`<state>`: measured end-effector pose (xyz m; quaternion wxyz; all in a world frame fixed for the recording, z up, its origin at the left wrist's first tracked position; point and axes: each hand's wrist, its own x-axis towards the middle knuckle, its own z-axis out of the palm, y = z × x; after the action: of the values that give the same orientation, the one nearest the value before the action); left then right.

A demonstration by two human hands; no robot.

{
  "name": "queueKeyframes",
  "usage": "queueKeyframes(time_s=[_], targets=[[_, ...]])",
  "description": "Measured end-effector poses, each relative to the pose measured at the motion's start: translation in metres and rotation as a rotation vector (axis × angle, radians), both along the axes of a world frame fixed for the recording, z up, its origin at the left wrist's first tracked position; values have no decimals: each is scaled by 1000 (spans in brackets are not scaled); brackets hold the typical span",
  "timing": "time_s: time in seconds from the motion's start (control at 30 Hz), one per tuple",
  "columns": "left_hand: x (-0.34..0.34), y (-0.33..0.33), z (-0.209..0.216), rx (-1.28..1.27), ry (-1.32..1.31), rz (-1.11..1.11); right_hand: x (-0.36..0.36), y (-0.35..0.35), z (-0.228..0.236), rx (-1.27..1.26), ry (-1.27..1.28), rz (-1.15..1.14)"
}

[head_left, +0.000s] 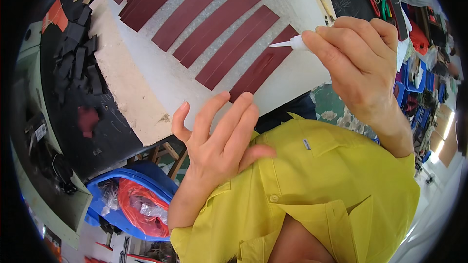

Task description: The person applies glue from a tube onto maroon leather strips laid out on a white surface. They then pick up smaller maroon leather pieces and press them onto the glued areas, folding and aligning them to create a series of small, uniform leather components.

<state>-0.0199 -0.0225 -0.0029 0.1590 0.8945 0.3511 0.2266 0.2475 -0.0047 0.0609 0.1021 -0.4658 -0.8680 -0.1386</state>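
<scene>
Strips (262, 65) look maroon, flat and oblong.

The light is bright and even over the shirt (317, 165), with soft shadows in its folds. Above it, the strips (237, 46) and both hands look sharp, and the board (304, 75) shows almost white. Left of the shirt, the black bench (114, 141) is much darker. To its right, glare burns white along the brown panels (447, 108), and the clutter (423, 80) there turns soft. Fisheye distortion bends straight edges all around the shirt, fading into a black rim.
</scene>
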Motion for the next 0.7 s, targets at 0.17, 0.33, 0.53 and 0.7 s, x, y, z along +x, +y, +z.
queueKeyframes(time_s=[0.17,0.33,0.53,0.7], targets=[[-2,18,7,11,-33,59,-23,13,-7,-20,92,51],[0,30,3,50,79,135,-24,19,-9,-42,52,51],[1,30,-3,68,64,144,-30,25,-13,-33,83,90],[-2,32,-3,74,48,136,-26,32,-7,-28,36,47]])
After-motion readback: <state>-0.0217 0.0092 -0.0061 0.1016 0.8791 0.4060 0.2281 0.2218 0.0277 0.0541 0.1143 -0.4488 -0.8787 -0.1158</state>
